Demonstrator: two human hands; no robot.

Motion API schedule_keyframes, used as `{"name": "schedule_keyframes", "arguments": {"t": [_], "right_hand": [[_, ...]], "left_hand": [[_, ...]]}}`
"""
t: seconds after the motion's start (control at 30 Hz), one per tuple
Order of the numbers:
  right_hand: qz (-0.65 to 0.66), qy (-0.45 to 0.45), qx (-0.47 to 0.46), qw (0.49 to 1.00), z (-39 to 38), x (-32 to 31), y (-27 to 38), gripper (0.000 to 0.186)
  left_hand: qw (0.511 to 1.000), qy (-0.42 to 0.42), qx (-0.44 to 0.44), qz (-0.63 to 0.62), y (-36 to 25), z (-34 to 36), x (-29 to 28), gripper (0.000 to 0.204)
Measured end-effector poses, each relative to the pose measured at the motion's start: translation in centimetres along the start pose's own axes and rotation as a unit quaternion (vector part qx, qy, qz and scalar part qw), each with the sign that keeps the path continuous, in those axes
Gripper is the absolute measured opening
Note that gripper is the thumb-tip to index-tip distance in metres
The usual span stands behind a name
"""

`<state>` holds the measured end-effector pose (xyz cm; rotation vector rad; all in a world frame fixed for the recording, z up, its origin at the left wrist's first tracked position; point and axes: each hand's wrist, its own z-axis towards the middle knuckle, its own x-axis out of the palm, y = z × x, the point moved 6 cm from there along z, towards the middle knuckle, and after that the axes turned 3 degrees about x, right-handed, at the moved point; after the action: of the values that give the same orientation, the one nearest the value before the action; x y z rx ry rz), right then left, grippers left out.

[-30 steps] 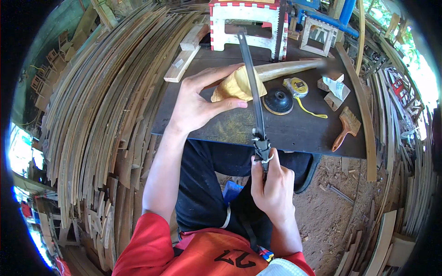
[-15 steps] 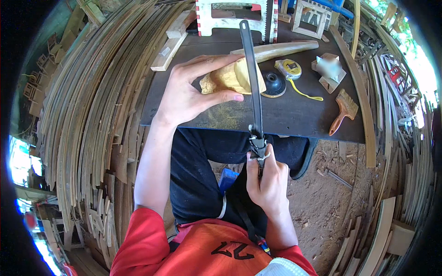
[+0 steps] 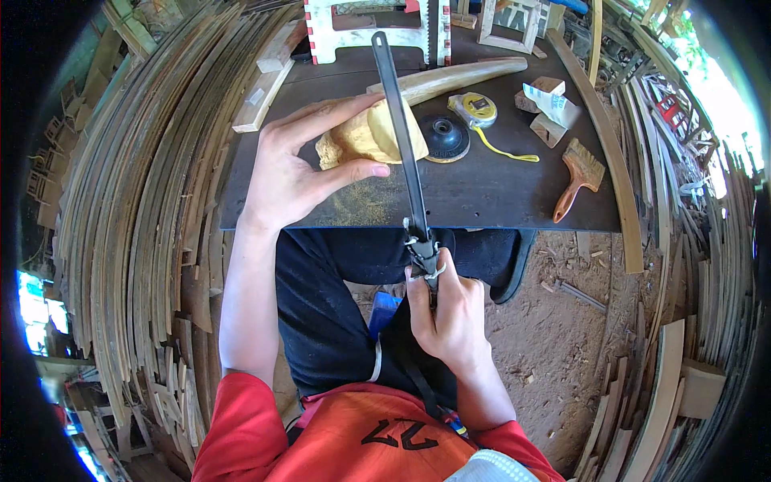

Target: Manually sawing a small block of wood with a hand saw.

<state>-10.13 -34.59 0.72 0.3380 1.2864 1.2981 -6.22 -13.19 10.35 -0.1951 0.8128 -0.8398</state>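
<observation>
Yellow wooden block: lies to the right of the left grip and within it, appearing raised over the near part of the surface; its long axis runs roughly crosswise, the right end tilted slightly away.

Left grip: clamped on the block, fingers along the far side, thumb along the near side; it is the nearer hand to the block.

Right grip: wrapped about the rear end of the saw, lower and to the right of the left grip.

Black saw: extends forward from the right grip, leaning slightly left; its long axis crosses that of the block near the right end. Contact between the two cannot be told from this angle.

Black disc: rests right of the left grip, just past the saw.

Yellow tape measure: sits beyond the disc, its strap trailing rightward.

Pale curved wood: extends ahead and to the right of the left grip.

Brush: lies ahead and to the right of the right grip, handle toward the person.
</observation>
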Motion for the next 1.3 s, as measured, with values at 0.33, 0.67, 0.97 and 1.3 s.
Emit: {"name": "schedule_keyframes", "arguments": {"t": [0.33,0.67,0.97,1.3], "right_hand": [[-0.011,0.004,-0.004,1.000,-0.2,-0.4,0.7,0.029],[-0.018,0.019,0.010,1.000,-0.5,-0.9,1.4,0.022],[-0.008,-0.003,0.004,1.000,-0.7,-0.9,1.4,0.018],[-0.006,-0.004,0.033,0.999,-1.0,-1.3,1.4,0.015]], "left_hand": [[0.998,0.023,-0.054,0.025,-0.3,-0.3,0.0,0.073],[1.000,0.000,0.012,0.024,-0.5,-0.3,-0.2,0.066],[1.000,-0.002,0.001,-0.002,-0.7,-0.4,-0.1,0.072],[0.999,0.007,-0.002,-0.038,-1.0,-0.6,0.2,0.068]]}}
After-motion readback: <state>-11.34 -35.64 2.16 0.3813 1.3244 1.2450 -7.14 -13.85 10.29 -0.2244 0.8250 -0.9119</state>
